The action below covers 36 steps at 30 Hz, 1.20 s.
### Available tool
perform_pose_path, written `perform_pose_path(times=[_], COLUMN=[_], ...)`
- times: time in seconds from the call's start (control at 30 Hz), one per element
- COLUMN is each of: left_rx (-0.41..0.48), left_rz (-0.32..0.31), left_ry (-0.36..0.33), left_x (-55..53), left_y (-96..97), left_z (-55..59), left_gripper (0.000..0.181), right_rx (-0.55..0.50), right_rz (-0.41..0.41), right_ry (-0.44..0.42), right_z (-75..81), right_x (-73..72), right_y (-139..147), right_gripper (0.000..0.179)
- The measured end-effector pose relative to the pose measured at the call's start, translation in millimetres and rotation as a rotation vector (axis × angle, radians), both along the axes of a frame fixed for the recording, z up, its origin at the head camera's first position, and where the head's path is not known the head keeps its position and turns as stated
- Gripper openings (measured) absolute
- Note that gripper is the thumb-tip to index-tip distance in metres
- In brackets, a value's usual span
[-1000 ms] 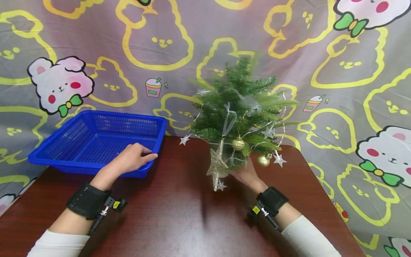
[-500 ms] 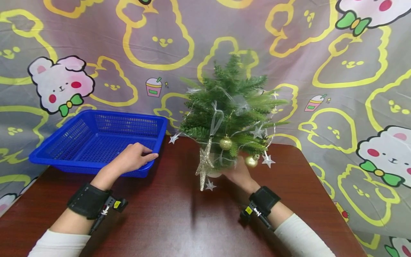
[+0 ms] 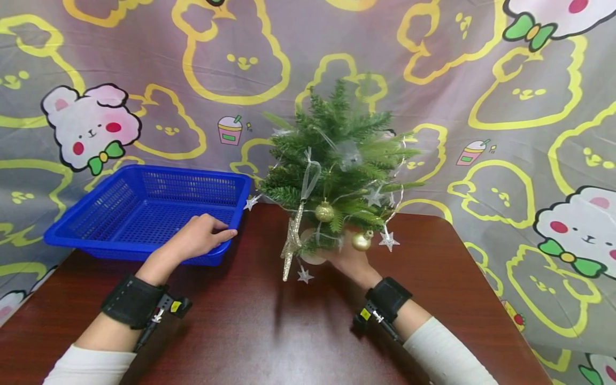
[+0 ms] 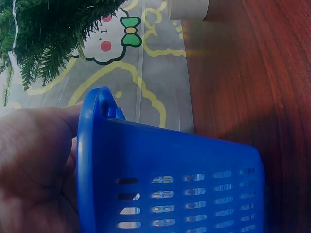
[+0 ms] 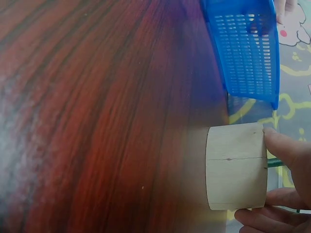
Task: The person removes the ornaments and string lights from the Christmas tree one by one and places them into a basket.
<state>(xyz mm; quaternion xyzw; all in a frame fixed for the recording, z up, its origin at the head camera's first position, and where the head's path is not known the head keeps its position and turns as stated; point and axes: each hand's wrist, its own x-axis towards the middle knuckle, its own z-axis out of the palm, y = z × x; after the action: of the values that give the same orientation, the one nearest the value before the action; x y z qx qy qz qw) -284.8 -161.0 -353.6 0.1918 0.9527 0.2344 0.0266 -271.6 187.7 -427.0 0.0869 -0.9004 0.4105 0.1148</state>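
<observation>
A small artificial Christmas tree [image 3: 332, 155] stands right of the basket, hung with gold baubles, clear stars on a string and a gold glitter star [image 3: 291, 240]. My right hand [image 3: 351, 259] grips it low down; in the right wrist view, thumb and fingers hold the edge of its pale wooden base [image 5: 236, 166]. Part of that hand is hidden behind the lower branches. At the near right corner of the blue plastic basket [image 3: 243, 195], my left hand [image 3: 199, 235] holds the rim. The left wrist view shows the thumb and fingers around the rim [image 4: 86, 160].
Both things are on a dark reddish wooden table [image 3: 269, 337]. Behind it hangs a grey cloth [image 3: 308, 32] printed with cartoon animals. The tree's left string star [image 3: 251, 202] is close to the basket's right rim.
My right hand and the tree have moved left, toward the basket, with the ornaments swinging along. The left hand and basket have stayed in place.
</observation>
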Motion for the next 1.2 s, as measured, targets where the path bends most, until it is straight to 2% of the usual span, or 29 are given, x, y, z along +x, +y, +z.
perform_pose_path(times=[0.13,0.27,0.47,0.6,0.7,0.83,1.2], left_rx=[-0.001,-0.001,0.003,-0.003,-0.004,-0.001,-0.006], left_rz=[0.000,0.001,-0.004,0.001,0.004,0.002,0.015], left_ry=[0.007,0.004,0.008,0.009,0.006,0.014,0.007], left_x=[0.8,1.5,1.8,1.7,2.4,3.6,1.7], left_y=[0.5,1.0,1.4,1.9,2.1,2.6,2.9], left_z=[0.5,1.2,0.7,1.0,1.8,3.0,1.9], left_gripper=[0.036,0.034,0.036,0.037,0.036,0.035,0.038], right_rx=[0.032,0.067,0.162,0.220,0.209,0.173,0.247], right_rz=[-0.066,-0.064,-0.062,-0.082,-0.086,-0.088,-0.115], right_ry=[-0.030,0.022,0.090,0.053,0.023,0.038,0.120], right_z=[1.7,2.6,1.5,2.3,2.4,1.1,4.0], right_x=[1.2,0.7,-3.9,-5.7,-6.8,-8.5,-5.7], right_y=[-3.7,-8.0,-14.6,-19.3,-22.5,-26.0,-32.1], right_gripper=[0.066,0.068,0.057,0.051,0.050,0.044,0.047])
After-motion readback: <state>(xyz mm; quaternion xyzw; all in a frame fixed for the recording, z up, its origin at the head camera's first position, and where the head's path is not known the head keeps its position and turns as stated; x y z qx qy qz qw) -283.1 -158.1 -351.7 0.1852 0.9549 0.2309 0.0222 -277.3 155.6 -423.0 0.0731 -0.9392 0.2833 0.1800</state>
